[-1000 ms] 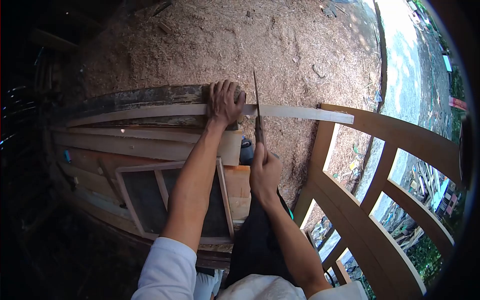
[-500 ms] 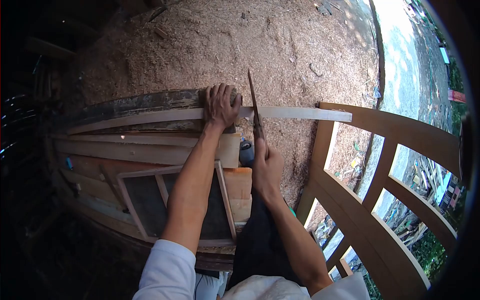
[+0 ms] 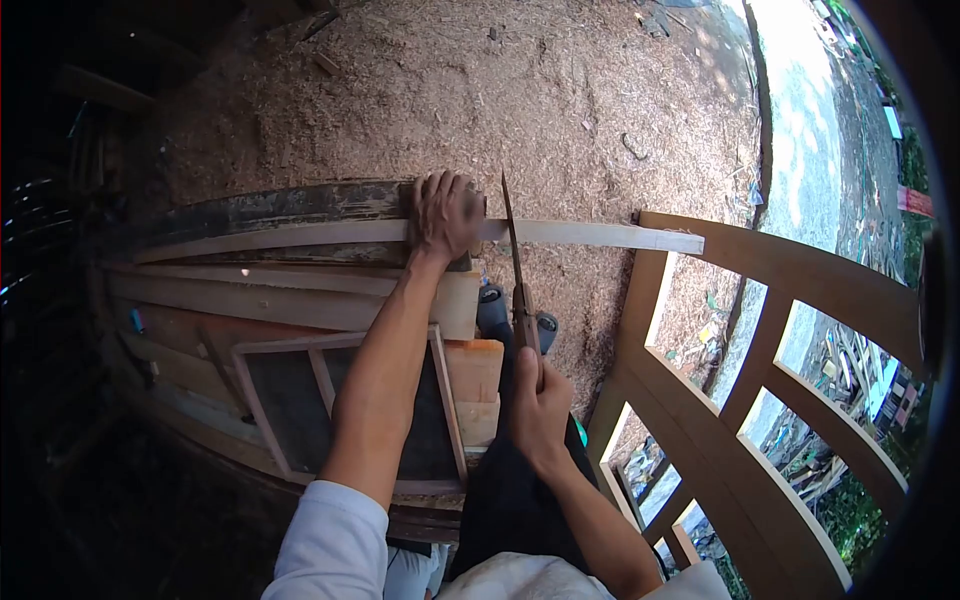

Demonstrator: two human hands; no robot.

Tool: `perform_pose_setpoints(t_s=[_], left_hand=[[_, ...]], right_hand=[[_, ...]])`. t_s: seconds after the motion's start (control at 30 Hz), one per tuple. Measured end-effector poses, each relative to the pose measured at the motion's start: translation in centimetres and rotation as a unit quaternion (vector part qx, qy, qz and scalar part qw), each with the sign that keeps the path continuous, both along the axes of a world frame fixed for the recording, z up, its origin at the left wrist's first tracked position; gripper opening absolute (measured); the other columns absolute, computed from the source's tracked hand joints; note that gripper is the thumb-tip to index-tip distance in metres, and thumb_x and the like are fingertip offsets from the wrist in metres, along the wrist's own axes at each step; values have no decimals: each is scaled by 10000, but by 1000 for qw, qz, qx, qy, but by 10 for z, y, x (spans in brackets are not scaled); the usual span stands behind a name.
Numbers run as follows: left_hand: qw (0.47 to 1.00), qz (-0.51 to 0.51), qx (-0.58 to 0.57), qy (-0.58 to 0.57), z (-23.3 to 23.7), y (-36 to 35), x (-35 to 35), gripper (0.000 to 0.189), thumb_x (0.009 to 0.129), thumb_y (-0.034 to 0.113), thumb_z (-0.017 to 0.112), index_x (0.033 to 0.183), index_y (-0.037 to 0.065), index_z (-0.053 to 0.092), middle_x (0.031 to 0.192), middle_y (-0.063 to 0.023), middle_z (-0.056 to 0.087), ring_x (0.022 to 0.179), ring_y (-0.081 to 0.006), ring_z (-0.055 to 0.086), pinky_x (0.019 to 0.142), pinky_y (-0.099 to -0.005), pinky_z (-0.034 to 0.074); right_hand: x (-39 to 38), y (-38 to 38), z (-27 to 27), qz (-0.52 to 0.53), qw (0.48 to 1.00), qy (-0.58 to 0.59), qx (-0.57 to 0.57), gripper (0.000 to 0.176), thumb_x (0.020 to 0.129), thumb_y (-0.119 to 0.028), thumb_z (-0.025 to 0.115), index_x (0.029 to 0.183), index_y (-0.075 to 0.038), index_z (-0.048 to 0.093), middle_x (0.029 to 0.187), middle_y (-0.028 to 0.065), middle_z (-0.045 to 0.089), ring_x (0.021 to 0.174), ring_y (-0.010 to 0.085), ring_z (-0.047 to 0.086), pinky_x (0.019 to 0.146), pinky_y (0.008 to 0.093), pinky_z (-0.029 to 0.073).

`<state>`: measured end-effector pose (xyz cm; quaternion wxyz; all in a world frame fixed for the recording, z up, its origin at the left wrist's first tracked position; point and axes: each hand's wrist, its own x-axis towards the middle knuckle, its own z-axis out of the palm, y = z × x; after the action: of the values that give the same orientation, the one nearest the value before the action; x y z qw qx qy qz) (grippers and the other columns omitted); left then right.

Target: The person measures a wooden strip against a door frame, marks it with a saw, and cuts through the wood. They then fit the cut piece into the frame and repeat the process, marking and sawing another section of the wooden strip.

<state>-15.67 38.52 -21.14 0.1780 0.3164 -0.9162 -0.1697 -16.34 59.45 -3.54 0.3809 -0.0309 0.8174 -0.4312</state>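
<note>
A long pale wooden strip [image 3: 600,233] lies along a dark, worn beam [image 3: 300,203] and juts out past the beam's end to the right. My left hand [image 3: 443,218] presses down on the strip near that end, fingers curled over the far side. In my right hand [image 3: 540,405] is the handle of a handsaw [image 3: 515,240], its narrow blade pointing away from me. The blade crosses the strip just right of my left hand. Whether the teeth have cut into the wood cannot be made out.
A framed dark panel [image 3: 380,410] and several boards [image 3: 250,300] lie on the left. At right stands a large wooden lattice frame [image 3: 690,380], close to the strip's far tip. Wood shavings [image 3: 560,110] cover the ground. A dark shoe [image 3: 547,328] shows beside the saw.
My right hand has drawn the saw back toward my body, so less of the blade reaches beyond the strip. My left hand and the strip stay nearly in place.
</note>
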Motion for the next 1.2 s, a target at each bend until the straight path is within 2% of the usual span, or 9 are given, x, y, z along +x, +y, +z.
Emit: perform_pose_setpoints(t_s=[0.07,0.23,0.43,0.57,0.67,0.77,0.87,0.97,1.2], left_hand=[[1000,-4,4,4,-1,0,-2,285,861,285,570,1051,74,590,980,-107,583,991,-297,528,978,-443,323],[1000,-7,-3,4,2,-1,-3,288,863,288,567,1054,73,587,987,-119,579,999,-305,523,984,-450,320],[1000,-1,11,-5,1,0,-2,297,854,298,577,1038,65,580,1001,-130,568,1027,-308,512,989,-469,316],[1000,-7,5,7,1,1,-3,296,856,299,575,1037,65,579,993,-131,563,1018,-309,512,985,-465,320],[1000,-6,3,5,2,1,-3,299,865,283,564,1073,70,589,990,-124,578,1002,-311,522,983,-454,324],[1000,-2,5,-5,2,1,-2,296,863,279,567,1071,70,595,987,-118,578,998,-305,524,978,-448,330],[1000,-2,21,-11,0,0,-2,308,865,313,567,1047,66,587,1004,-123,567,1023,-304,512,982,-470,322],[1000,-4,7,-7,0,1,-2,301,864,309,567,1044,68,582,1006,-123,565,1019,-304,510,989,-470,317],[1000,2,6,-7,0,1,-2,279,861,268,570,1061,76,587,981,-115,579,986,-304,525,980,-451,321]], right_hand=[[3,2,-3,5,1000,7,-14,463,986,-251,508,641,58,505,492,75,347,512,46,375,439,324,283],[-28,-48,-40,41,994,100,-8,454,987,-259,505,670,66,512,490,87,369,491,62,422,447,316,304],[13,18,4,-19,999,-1,-41,461,988,-273,508,676,66,502,494,82,374,499,68,407,454,309,285],[-31,-47,-56,18,998,62,-14,474,986,-282,509,670,70,491,503,120,348,499,93,359,460,361,298],[-25,-33,-39,35,997,70,1,479,986,-291,507,678,75,494,516,147,332,509,98,349,469,383,308],[10,18,10,-12,999,-5,-35,437,986,-242,520,668,58,511,512,8,344,533,35,364,442,297,271],[18,17,-11,-3,999,19,-38,431,985,-237,520,673,60,509,502,31,344,519,41,359,440,308,270],[-15,-41,-39,22,996,80,-36,480,997,-282,487,665,65,493,496,71,337,501,65,368,444,348,283],[14,11,7,-26,999,-7,-37,495,997,-291,498,634,45,487,491,29,348,508,60,357,441,329,274]])
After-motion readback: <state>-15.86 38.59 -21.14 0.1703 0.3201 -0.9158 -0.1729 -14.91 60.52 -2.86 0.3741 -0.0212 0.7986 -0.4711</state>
